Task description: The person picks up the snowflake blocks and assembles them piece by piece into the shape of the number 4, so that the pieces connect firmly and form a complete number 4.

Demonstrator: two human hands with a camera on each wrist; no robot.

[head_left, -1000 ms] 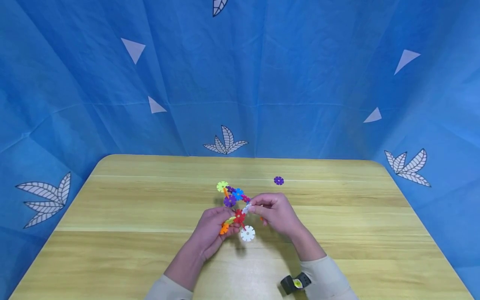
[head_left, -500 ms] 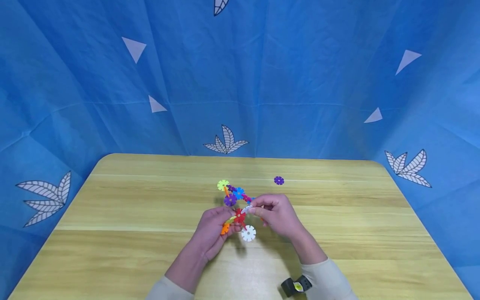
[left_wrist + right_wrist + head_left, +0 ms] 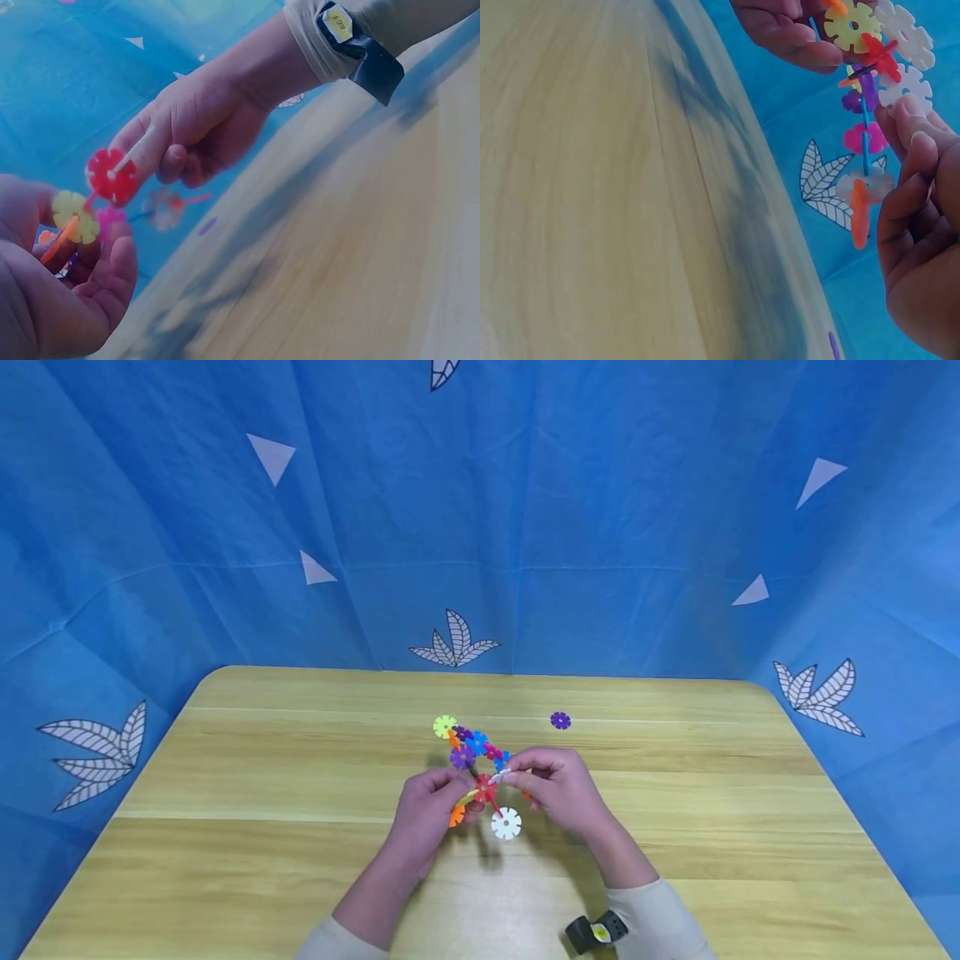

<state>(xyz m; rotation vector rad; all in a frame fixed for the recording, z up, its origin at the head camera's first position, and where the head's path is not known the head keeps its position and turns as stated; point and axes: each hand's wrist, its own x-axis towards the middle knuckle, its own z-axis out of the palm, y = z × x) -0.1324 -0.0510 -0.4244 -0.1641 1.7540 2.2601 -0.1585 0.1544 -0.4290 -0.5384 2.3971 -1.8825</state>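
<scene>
Between my hands is a linked build of notched plastic snowflake discs, held over the table. My left hand [image 3: 422, 814] grips it near a yellow disc [image 3: 75, 216] and an orange disc [image 3: 457, 816]. Thumb and fingertips of my right hand [image 3: 561, 789] pinch a white disc [image 3: 906, 88], which sits right at the red disc [image 3: 486, 788]. Another white disc [image 3: 506, 823] sticks out on the near side. Beyond the hands runs a chain with a purple disc [image 3: 462, 756], a blue disc [image 3: 477, 743], a pink disc [image 3: 865, 138] and a lime disc [image 3: 445, 727] at its far end.
One loose purple disc [image 3: 560, 720] lies on the wooden table [image 3: 262, 777], past the right hand. A black band [image 3: 596, 932] with a yellow label is at the right sleeve. Blue patterned cloth [image 3: 480, 527] hangs behind the table's far edge.
The left hand has turned slightly, shifting the red disc and the near white disc a little to the right. The right hand keeps its pinch on its white disc.
</scene>
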